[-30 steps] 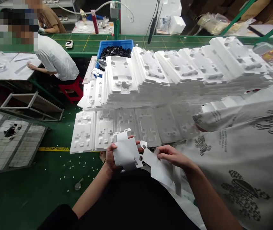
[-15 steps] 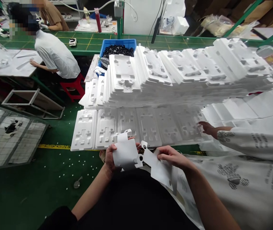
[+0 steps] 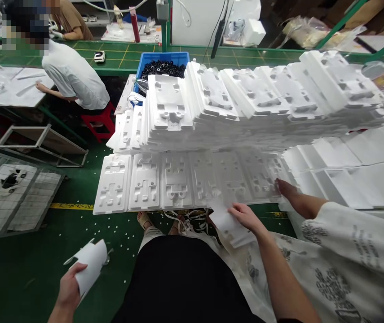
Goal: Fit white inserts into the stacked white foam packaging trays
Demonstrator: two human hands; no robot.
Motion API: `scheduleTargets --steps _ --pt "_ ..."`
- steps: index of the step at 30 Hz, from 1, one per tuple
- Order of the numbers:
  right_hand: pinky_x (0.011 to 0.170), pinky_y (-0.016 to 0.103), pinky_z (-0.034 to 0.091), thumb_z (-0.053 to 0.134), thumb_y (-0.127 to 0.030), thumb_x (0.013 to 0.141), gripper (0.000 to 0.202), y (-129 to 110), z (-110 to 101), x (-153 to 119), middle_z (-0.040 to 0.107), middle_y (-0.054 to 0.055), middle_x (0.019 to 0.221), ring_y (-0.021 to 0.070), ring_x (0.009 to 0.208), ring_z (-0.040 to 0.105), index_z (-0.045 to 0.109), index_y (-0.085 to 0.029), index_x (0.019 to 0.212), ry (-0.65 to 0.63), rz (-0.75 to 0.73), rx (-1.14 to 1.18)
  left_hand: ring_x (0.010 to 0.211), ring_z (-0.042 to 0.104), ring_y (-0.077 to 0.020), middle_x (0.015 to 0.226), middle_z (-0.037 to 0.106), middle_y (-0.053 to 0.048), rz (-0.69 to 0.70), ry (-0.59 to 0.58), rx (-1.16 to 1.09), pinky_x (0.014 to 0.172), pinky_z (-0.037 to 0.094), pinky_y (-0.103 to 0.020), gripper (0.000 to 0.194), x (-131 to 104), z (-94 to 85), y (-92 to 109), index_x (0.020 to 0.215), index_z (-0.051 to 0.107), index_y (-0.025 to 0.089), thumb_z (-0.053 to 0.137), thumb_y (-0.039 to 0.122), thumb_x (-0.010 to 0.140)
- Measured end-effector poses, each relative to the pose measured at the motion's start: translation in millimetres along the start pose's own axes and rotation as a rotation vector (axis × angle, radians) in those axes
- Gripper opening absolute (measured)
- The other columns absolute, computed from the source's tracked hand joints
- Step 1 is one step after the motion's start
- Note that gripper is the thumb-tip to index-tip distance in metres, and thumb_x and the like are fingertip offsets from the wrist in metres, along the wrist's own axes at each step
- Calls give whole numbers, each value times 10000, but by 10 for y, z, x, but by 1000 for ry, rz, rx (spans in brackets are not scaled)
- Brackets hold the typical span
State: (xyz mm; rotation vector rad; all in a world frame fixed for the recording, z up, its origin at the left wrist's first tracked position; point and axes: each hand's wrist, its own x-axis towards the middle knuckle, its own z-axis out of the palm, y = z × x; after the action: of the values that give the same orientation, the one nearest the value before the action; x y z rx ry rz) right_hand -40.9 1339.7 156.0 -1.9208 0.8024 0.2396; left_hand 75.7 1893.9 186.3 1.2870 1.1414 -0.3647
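Note:
My left hand [image 3: 69,287], low on the left over the green floor, is closed on a curled stack of white die-cut cards [image 3: 92,265]. Between the fingers of my right hand [image 3: 245,216] is one flat white card with cut-outs [image 3: 223,220], held near the front edge of the work surface. Just beyond it lies a row of white molded plastic trays [image 3: 174,184], with shaped hollows facing up. Tall stacks of similar trays [image 3: 212,92] stand behind that row.
At right, a co-worker's hand [image 3: 288,193] touches the tray row. A blue bin [image 3: 141,67] of small black parts stands behind the stacks. Another person [image 3: 77,76] sits at the left on a red stool [image 3: 100,121]. A wire cart [image 3: 13,197] stands on the floor at left.
My left hand has swung down and left with its stack of cards, apart from my right hand. My right hand has moved slightly, with its card now nearer the trays.

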Motion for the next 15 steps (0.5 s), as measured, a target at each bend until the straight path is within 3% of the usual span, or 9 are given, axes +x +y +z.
scheduleTargets --steps 2,3,8,10,12,15 --pt "530 242 352 584 -482 717 299 15 47 132 482 -20 575 125 583 434 540 -197 639 -42 -8 45 911 747 -398 811 775 -71 35 49 26 734 657 -495 836 -46 10 -44 1398 577 135 651 112 566" --pt "533 240 369 591 -493 723 301 0 59 193 509 -16 592 128 589 454 574 -194 683 -70 -5 86 920 745 -401 813 776 -68 53 15 12 741 657 -500 843 -94 57 -68 1404 574 146 653 116 565" --pt "581 237 456 679 -485 700 383 -124 -21 419 649 10 732 136 662 557 708 -187 939 -147 38 215 1064 714 -434 1082 796 -92 35 -393 -115 821 633 -566 908 -411 424 -144 1473 517 259 664 147 584" --pt "585 245 467 699 -469 694 398 -118 -100 452 669 17 746 138 659 564 735 -174 959 -191 28 199 1125 693 -441 1166 780 -104 20 -499 -155 853 624 -568 928 -501 557 -147 1498 495 267 648 140 592" --pt "599 264 475 714 -465 694 384 -65 -173 464 681 28 750 146 666 567 753 -156 918 -191 -10 169 1168 676 -440 1207 771 -92 13 -511 -211 888 614 -568 956 -561 681 -140 1520 474 278 615 120 587" --pt "668 300 501 757 -470 666 400 22 -208 535 710 45 789 160 708 586 764 -142 895 -79 -44 214 1206 655 -444 1231 764 -90 -3 -501 -258 932 595 -579 996 -623 871 -137 1537 453 267 580 95 565"
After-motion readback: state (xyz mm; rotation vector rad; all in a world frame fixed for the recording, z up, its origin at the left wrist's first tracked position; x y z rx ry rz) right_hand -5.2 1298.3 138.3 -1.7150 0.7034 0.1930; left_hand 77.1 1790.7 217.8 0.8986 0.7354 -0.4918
